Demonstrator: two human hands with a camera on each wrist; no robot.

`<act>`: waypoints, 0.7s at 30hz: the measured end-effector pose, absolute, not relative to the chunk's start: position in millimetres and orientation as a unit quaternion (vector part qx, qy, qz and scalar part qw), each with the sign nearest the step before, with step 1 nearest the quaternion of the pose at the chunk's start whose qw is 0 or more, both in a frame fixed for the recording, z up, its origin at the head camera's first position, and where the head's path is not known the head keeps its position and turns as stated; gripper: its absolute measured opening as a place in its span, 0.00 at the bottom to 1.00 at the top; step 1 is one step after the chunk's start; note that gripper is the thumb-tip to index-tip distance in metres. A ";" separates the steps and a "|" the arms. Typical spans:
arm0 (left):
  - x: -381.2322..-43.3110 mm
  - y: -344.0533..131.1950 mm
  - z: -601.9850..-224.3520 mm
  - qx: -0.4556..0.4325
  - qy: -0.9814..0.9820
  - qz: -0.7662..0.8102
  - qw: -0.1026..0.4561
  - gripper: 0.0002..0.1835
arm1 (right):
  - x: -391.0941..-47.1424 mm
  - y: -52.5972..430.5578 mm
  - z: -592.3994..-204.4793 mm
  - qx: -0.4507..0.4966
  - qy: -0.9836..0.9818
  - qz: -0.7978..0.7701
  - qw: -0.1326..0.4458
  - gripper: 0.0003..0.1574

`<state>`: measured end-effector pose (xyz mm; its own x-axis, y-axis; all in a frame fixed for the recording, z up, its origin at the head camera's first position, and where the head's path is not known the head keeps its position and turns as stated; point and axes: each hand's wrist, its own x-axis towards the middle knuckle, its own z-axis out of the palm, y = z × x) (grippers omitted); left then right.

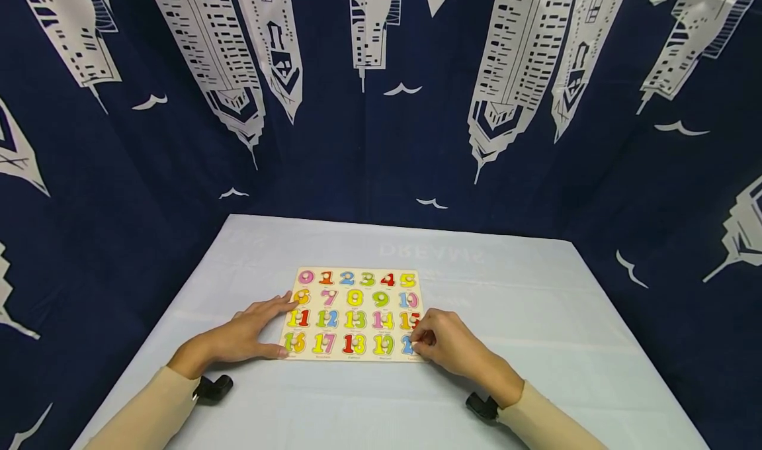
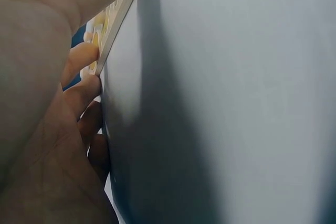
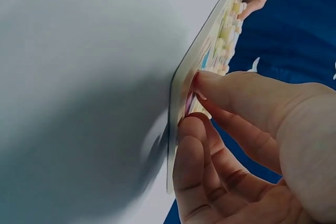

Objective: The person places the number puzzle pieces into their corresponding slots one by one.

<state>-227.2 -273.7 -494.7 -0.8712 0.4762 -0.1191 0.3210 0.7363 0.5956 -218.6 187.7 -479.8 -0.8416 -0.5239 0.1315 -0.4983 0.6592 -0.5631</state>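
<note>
A wooden number puzzle board [image 1: 339, 356] lies flat on the table, with colourful knobbed numbers from 0 to 19 in rows. My left hand [image 1: 241, 336] rests along the board's left edge, fingers spread, the thumb at the lower corner and fingertips by the 6. At the lower right corner, my right hand [image 1: 455, 347] pinches a number puzzle piece [image 1: 407, 345] between thumb and forefinger. A blue 2 shows on it; my fingers cover the rest. In the right wrist view, the thumb [image 3: 231, 87] meets the piece close against the board's face.
A white cloth [image 1: 506, 304] covers the table under the board. Dark blue curtains [image 1: 357, 152] printed with white buildings and birds stand behind and at both sides. A small black device [image 1: 214, 389] sits at the left wrist, another [image 1: 481, 407] at the right.
</note>
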 end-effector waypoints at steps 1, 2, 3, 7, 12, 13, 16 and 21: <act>-227.9 -273.1 -494.8 0.216 0.922 0.292 0.133 0.54 | -218.5 188.3 -480.1 -0.277 0.911 -0.305 0.021 0.06; -228.5 -272.4 -494.9 0.217 0.922 0.292 0.134 0.54 | -218.1 189.1 -480.4 -0.274 0.911 -0.306 0.021 0.06; -229.0 -271.8 -495.1 0.216 0.922 0.292 0.135 0.54 | -217.5 189.8 -480.9 -0.271 0.912 -0.307 0.021 0.06; -230.1 -269.3 -496.5 0.214 0.923 0.287 0.137 0.55 | -214.4 193.5 -484.3 -0.266 0.912 -0.311 0.018 0.05; -227.7 -265.7 -499.9 0.216 0.931 0.266 0.121 0.55 | -208.4 199.8 -488.8 -0.260 0.911 -0.319 0.010 0.05; -226.9 -265.6 -500.2 0.215 0.934 0.261 0.117 0.55 | -207.7 201.0 -489.5 -0.259 0.911 -0.322 0.008 0.05; -225.0 -264.1 -500.3 0.214 0.940 0.249 0.098 0.53 | -206.5 207.0 -490.9 -0.249 0.912 -0.327 -0.008 0.08; -224.6 -257.0 -498.7 0.193 0.950 0.237 0.059 0.51 | -207.3 218.4 -488.4 -0.213 0.925 -0.307 -0.072 0.17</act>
